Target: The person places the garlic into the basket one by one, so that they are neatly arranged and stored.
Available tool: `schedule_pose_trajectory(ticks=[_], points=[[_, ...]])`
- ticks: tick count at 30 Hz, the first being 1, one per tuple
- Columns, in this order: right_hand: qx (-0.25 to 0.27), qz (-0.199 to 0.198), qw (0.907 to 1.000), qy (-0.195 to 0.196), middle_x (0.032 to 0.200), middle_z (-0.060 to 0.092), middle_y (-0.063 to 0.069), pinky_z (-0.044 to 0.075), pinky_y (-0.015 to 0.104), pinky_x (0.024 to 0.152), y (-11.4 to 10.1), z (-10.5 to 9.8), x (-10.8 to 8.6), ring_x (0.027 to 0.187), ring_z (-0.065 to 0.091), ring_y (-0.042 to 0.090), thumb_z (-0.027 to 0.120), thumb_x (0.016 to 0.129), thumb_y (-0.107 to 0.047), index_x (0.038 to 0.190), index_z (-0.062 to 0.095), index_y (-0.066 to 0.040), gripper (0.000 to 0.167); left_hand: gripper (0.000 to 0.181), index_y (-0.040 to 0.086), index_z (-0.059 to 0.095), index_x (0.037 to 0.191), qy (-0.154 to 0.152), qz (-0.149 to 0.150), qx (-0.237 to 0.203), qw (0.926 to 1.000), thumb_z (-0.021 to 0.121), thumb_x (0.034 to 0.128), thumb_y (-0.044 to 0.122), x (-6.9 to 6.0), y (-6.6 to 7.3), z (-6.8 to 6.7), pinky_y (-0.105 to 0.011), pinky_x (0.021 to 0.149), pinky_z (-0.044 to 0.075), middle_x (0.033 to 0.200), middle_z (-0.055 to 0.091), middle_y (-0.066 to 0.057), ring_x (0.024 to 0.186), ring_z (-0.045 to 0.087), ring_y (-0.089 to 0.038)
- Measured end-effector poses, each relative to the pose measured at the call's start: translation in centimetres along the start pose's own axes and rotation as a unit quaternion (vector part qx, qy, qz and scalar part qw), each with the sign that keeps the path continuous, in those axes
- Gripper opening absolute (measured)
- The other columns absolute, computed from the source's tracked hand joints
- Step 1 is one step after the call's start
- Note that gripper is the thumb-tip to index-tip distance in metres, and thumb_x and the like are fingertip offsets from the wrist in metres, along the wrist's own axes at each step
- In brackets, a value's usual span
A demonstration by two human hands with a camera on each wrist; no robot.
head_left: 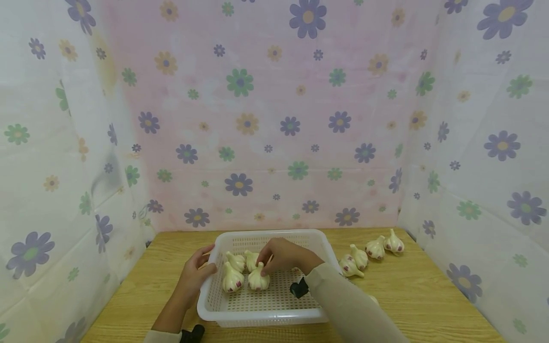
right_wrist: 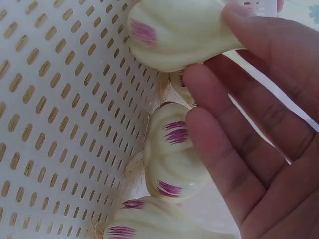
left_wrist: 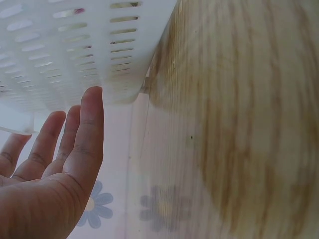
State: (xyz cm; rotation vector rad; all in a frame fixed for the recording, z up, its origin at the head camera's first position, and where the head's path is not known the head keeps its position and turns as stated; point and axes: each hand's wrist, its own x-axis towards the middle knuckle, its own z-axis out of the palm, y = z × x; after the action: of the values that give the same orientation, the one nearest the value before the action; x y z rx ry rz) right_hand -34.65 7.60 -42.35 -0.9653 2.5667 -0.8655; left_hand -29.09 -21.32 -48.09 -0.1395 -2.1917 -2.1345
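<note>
A white plastic basket (head_left: pixel 274 314) with slotted sides stands on the table, with several garlic bulbs in its left part. My right hand (head_left: pixel 280 255) is inside it, pinching the stem of a garlic bulb (head_left: pixel 259 281) between thumb and fingers. In the right wrist view this held bulb (right_wrist: pixel 172 35) has a purple streak, and a neighbouring bulb (right_wrist: pixel 174 149) sits beside my fingertips. Another bulb (head_left: pixel 233 279) lies to the left of the held one. At the basket's left side, my left hand (head_left: pixel 193 276) rests against rim and wall, its fingers (left_wrist: pixel 87 129) fairly straight.
To the basket's right, several more garlic bulbs (head_left: pixel 375 248) lie on the wooden table (head_left: pixel 422 297). One bulb (head_left: pixel 374 299) is mostly hidden by my right sleeve (head_left: pixel 347 305). Flower-patterned cloth (head_left: pixel 266 200) walls the table at the back and both sides.
</note>
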Motion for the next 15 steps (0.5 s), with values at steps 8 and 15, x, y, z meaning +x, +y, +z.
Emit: schedule_pose_trajectory(ticks=[8,15], points=[[0.012,-0.002,0.9999,-0.003,0.098,0.076,-0.013,0.059,0.024,0.072,-0.02,0.12,0.07,0.086,0.071,0.007,0.087,0.083,-0.018,0.102,0.082,-0.021,0.021,0.063,0.013,0.049,0.15,0.006,-0.004,0.001,1.0,0.061,0.0889,-0.001,0.01,-0.1,-0.01,-0.047,0.084,0.063,0.14,0.055,-0.024,0.111,0.065,-0.031],[0.014,0.008,0.9999,-0.004,0.101,0.075,-0.014,0.059,0.025,0.073,0.04,-0.03,-0.09,0.087,0.071,0.006,0.087,0.083,-0.018,0.102,0.081,-0.023,0.02,0.065,0.012,0.048,0.151,0.009,0.0,0.009,0.9999,0.061,0.0884,0.0,-0.01,0.05,0.06,-0.047,0.083,0.063,0.141,0.055,-0.026,0.112,0.065,-0.032]])
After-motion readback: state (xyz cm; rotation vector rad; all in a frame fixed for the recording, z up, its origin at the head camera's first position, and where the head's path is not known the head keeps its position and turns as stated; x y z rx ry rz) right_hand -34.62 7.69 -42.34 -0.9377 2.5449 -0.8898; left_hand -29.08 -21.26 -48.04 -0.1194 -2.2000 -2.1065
